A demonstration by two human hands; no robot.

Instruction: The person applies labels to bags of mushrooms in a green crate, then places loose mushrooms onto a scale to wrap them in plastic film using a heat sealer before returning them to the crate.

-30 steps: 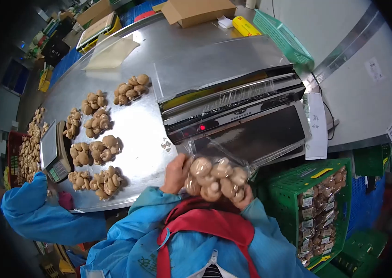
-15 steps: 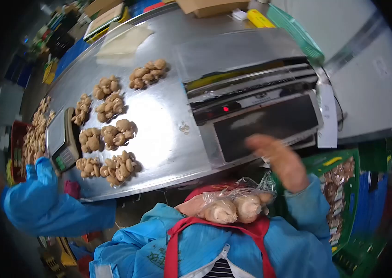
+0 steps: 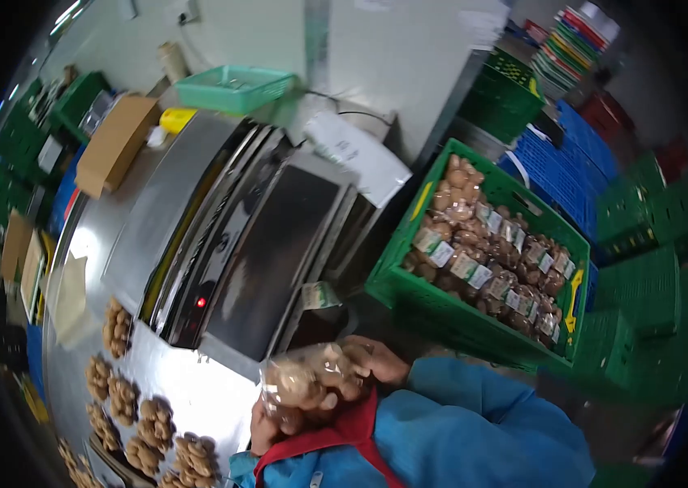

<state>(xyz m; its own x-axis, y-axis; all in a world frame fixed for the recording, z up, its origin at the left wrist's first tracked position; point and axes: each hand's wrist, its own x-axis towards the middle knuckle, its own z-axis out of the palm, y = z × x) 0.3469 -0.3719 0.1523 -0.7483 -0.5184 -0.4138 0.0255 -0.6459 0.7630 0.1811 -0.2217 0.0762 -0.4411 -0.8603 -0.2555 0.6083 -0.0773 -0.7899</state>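
Observation:
A clear plastic bag of mushrooms is held in front of my chest. My left hand grips its left side from below, the fingers partly hidden behind the bag. My right hand is closed on the bag's right end. Just beyond the bag lies the dark plate of a wrapping machine with a red light. Loose mushroom clusters rest on the steel table to the left.
Right of the machine stands a green crate holding many labelled mushroom bags. A cardboard box, a mint-green basket and a white printed sheet lie farther back. Blue and green crates stack up at right.
My view has swung right, bringing the full crate into sight. My right hand has come from over the machine plate to the bag, and both hands now hold it.

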